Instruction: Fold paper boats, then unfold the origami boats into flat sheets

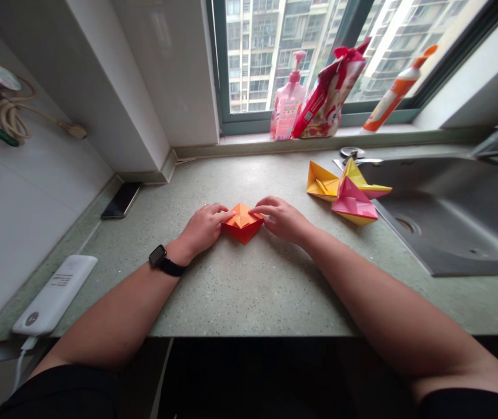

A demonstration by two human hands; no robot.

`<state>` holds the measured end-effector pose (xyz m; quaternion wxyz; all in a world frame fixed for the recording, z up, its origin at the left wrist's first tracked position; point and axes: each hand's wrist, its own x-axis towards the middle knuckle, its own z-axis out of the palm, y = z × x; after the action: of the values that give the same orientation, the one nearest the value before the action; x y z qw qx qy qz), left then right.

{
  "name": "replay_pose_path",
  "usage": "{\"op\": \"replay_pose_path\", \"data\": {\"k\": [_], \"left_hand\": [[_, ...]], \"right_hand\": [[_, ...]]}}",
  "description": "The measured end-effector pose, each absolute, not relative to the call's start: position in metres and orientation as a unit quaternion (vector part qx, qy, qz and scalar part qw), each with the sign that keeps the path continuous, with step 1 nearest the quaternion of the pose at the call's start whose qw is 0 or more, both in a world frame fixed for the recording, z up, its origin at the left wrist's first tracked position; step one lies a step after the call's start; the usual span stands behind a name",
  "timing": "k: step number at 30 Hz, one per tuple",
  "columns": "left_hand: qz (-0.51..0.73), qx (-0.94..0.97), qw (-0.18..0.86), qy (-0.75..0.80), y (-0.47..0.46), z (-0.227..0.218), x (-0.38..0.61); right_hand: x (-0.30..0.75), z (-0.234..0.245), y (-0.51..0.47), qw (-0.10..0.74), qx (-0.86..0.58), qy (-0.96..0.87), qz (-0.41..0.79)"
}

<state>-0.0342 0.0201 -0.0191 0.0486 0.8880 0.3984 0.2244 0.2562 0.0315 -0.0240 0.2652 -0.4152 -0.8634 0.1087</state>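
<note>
A folded piece of orange paper (244, 223), diamond-like in outline with a darker red-orange lower face, rests on the speckled countertop (240, 291). My left hand (204, 226) grips its left corner, thumb and fingers at the edge; a black watch is on that wrist. On the opposite side, my right hand (283, 217) has its fingers on the right corner, the index finger lying over the top. Both hands' undersides are hidden. To the right stand folded paper boats: an orange-yellow one (321, 181), a yellow one (358, 179) and a pink one (354, 202).
A steel sink (462, 227) is set into the counter on the right. At left lie a black phone (121, 200) and a white power bank (56, 294) with a cable. A pink pump bottle (288, 105), a red bag (330, 96) and an orange-white bottle (392, 96) stand on the windowsill.
</note>
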Motion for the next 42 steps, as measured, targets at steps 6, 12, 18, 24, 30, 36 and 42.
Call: {"op": "replay_pose_path", "data": {"k": [6,12,18,24,30,36,42], "left_hand": [[0.209,0.910,0.091,0.346,0.013,-0.014,-0.035],[0.204,0.904,0.119,0.356,0.005,-0.005,-0.028],[0.207,0.881,0.121,0.407,-0.005,-0.008,-0.009],[0.194,0.893,0.104,0.394,-0.006,-0.022,-0.008],[0.117,0.889,0.128,0.423,0.007,-0.035,-0.005],[0.074,0.893,0.121,0.428,0.008,-0.038,-0.001],[0.065,0.894,0.114,0.428,-0.003,-0.039,-0.004]], "right_hand": [[0.257,-0.019,0.031,0.206,-0.388,-0.889,0.126],[0.254,-0.010,0.026,0.184,-0.396,-0.889,0.138],[0.244,-0.008,0.017,0.167,-0.405,-0.891,0.116],[0.245,-0.022,0.017,0.143,-0.402,-0.899,0.100],[0.243,-0.041,0.025,0.111,-0.414,-0.898,0.100],[0.241,-0.041,0.020,0.096,-0.411,-0.901,0.098],[0.233,-0.046,0.013,0.099,-0.407,-0.905,0.078]]}}
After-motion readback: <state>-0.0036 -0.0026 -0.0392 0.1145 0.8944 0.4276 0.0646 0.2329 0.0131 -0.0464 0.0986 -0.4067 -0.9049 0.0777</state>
